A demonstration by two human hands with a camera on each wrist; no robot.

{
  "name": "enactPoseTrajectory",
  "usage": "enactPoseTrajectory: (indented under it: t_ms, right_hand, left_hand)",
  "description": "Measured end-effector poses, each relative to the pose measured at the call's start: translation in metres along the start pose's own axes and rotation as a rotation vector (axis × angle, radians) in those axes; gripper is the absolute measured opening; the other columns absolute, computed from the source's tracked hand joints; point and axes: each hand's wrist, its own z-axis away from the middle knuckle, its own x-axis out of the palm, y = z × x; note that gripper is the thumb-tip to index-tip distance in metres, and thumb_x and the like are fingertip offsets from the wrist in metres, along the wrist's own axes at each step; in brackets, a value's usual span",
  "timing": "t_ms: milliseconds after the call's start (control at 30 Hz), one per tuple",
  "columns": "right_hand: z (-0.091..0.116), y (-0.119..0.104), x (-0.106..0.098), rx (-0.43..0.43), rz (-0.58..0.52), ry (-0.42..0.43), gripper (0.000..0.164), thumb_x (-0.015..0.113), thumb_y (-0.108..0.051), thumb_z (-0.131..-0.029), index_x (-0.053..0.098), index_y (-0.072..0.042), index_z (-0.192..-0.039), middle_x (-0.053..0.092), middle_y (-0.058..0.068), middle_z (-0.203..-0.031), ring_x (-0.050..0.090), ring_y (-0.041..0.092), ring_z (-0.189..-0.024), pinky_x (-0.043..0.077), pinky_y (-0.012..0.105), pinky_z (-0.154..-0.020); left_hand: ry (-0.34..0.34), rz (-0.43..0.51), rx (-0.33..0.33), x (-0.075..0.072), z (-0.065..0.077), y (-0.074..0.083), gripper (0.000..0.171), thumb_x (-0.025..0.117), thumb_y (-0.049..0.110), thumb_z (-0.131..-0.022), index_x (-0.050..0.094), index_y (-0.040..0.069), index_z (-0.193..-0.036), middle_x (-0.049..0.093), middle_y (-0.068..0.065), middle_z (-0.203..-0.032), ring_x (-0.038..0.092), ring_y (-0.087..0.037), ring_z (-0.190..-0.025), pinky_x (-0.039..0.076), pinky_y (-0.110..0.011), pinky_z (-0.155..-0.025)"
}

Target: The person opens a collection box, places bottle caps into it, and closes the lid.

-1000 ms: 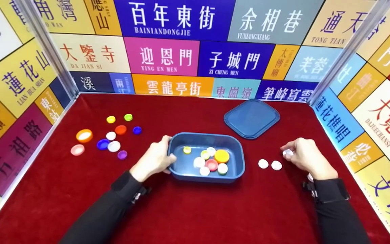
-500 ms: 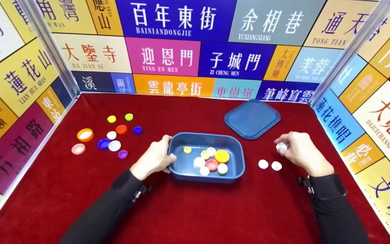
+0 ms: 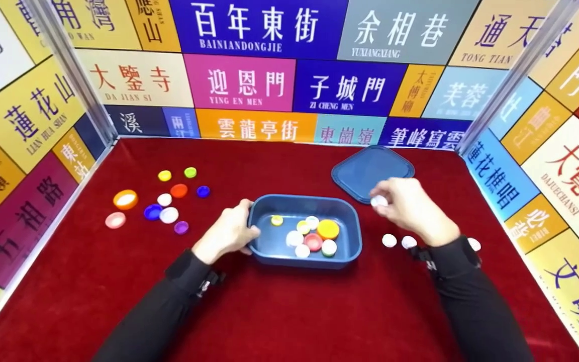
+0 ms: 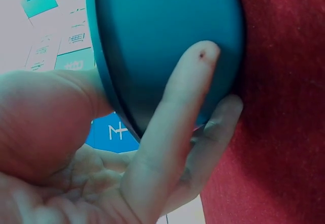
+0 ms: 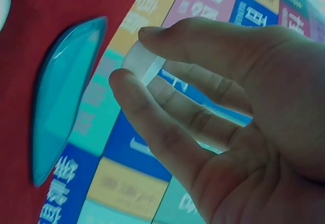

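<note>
My left hand [image 3: 227, 230] grips the left end of a blue plastic container [image 3: 262, 256], thumb over the rim and fingers along the outer wall, as the left wrist view shows. Inside the container lie several bottle caps, among them an orange cap [image 3: 328, 229], a red cap [image 3: 313, 242] and a small yellow cap [image 3: 277, 220]. Between thumb and forefinger my right hand [image 3: 407, 203] pinches a white bottle cap [image 5: 142, 63], held up off the cloth. In the head view this hand overlaps the near edge of the blue lid [image 3: 372, 171].
Two white caps [image 3: 389, 240] lie right of the container, and another white cap [image 3: 474, 244] sits beside the right sleeve. Several coloured caps, including an orange ring-like cap [image 3: 125, 199] and a purple cap [image 3: 181, 228], are spread on the left of the red cloth [image 3: 269, 317]. Printed panels [image 3: 244, 83] border the table.
My right hand has moved left and away from me with the white cap, from the right side to near the lid. The left hand keeps its hold on the container.
</note>
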Motion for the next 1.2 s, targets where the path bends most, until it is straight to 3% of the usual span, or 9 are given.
enactPoseTrajectory:
  t_ms: [233, 400, 700, 967, 1200]
  right_hand:
    - [-0.034, -0.042, 0.01, -0.118, -0.015, -0.053, 0.021, 0.089, -0.005, -0.097, 0.087, 0.0, -0.117, 0.086, 0.019, -0.108, 0.079, 0.039, -0.098, 0.071, 0.056, -0.092]
    - [-0.054, -0.07, 0.019, -0.19, -0.039, -0.105, 0.02, 0.089, -0.005, -0.097, 0.087, 0.0, -0.117, 0.086, 0.019, -0.107, 0.078, 0.038, -0.096, 0.072, 0.054, -0.092]
    - [-0.08, -0.118, 0.046, -0.307, 0.017, -0.33, 0.022, 0.088, -0.008, -0.099, 0.088, -0.002, -0.12, 0.088, 0.015, -0.112, 0.08, 0.035, -0.103, 0.071, 0.051, -0.099]
    - [-0.087, -0.153, 0.07, -0.341, 0.072, -0.463, 0.021, 0.082, -0.004, -0.1, 0.088, -0.004, -0.119, 0.088, 0.012, -0.111, 0.081, 0.03, -0.103, 0.072, 0.045, -0.095]
    - [-0.084, -0.164, 0.09, -0.368, 0.107, -0.527, 0.021, 0.083, 0.0, -0.098, 0.088, -0.004, -0.117, 0.088, 0.012, -0.11, 0.082, 0.031, -0.098, 0.072, 0.047, -0.093]
  left_hand:
    - [0.008, 0.002, -0.003, -0.002, 0.001, -0.001, 0.062, 0.073, -0.001, -0.102, 0.05, -0.001, -0.16, 0.074, -0.033, -0.137, 0.086, -0.03, -0.074, 0.074, -0.046, -0.065]
    - [0.018, 0.007, 0.022, -0.003, 0.001, -0.001, 0.062, 0.071, -0.002, -0.1, 0.051, -0.003, -0.158, 0.075, -0.035, -0.134, 0.087, -0.033, -0.074, 0.074, -0.046, -0.063]
    - [0.014, 0.006, -0.001, -0.001, 0.002, -0.003, 0.062, 0.073, -0.003, -0.101, 0.05, -0.001, -0.159, 0.073, -0.034, -0.139, 0.087, -0.032, -0.076, 0.074, -0.044, -0.063]
    - [0.008, -0.017, 0.015, 0.0, 0.001, -0.002, 0.061, 0.073, -0.001, -0.101, 0.05, -0.002, -0.158, 0.074, -0.035, -0.136, 0.087, -0.031, -0.075, 0.073, -0.043, -0.062]
    - [0.01, -0.02, 0.019, 0.002, 0.0, -0.003, 0.059, 0.071, -0.002, -0.101, 0.05, -0.003, -0.157, 0.075, -0.033, -0.129, 0.088, -0.036, -0.081, 0.073, -0.045, -0.062]
